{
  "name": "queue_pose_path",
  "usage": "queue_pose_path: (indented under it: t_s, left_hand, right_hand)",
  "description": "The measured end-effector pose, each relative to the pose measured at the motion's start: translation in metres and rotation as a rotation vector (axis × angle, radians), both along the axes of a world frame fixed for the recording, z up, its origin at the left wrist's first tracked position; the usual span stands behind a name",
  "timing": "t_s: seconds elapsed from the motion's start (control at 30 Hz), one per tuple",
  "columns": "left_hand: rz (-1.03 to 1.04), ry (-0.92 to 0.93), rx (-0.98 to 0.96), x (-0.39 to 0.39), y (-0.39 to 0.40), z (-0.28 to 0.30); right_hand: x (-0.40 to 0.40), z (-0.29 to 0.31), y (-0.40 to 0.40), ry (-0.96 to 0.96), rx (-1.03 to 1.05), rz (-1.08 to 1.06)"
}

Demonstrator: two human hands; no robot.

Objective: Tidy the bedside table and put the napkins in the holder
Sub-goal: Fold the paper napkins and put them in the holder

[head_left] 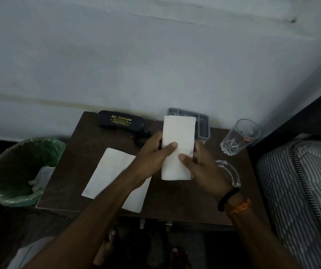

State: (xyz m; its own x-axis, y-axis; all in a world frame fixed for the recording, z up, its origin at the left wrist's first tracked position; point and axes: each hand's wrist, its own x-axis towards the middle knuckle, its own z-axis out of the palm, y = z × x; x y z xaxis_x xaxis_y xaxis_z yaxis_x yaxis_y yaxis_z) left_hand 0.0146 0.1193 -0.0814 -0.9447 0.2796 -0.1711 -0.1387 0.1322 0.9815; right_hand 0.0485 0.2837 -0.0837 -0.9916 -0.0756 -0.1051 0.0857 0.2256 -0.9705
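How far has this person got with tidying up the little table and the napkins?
Early to midway, it seems. Done: nothing sits in the grey holder that I can see. In hand: the left hand and right hand grip one folded napkin in front of the holder. Left: a second napkin lies flat on the bedside table, and the spectacle case, drinking glass and glass ashtray stand around.

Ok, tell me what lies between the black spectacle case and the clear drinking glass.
In the head view, the grey plastic holder stands between them, partly hidden by the white folded napkin held by both hands.
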Motion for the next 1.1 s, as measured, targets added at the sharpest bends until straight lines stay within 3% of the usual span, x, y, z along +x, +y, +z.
queue_pose_path:
  t_s: [0.1, 0.27, 0.47, 0.83, 0.97, 1.1]
  left_hand:
    - [0.047, 0.002, -0.048, 0.002, 0.004, -0.003]
    - [0.062, 0.000, -0.058, 0.000, 0.001, -0.003]
    - [0.055, -0.002, -0.025, 0.000, -0.001, -0.003]
    - [0.081, -0.023, -0.062, -0.001, 0.002, -0.009]
    - [0.123, 0.049, -0.070, 0.000, 0.005, -0.006]
    - [0.105, 0.198, -0.010, -0.002, 0.001, -0.004]
  right_hand:
    - [0.001, -0.004, -0.010, 0.055, 0.129, -0.042]
    - [0.000, -0.008, -0.013, -0.034, 0.026, 0.016]
    - [-0.007, -0.002, -0.007, -0.070, -0.049, -0.099]
    - [-0.009, -0.005, -0.011, -0.021, 0.129, -0.108]
    - [-0.011, -0.002, -0.011, 0.130, 0.087, -0.229]
    - [-0.017, 0.003, -0.007, 0.156, 0.162, -0.152]
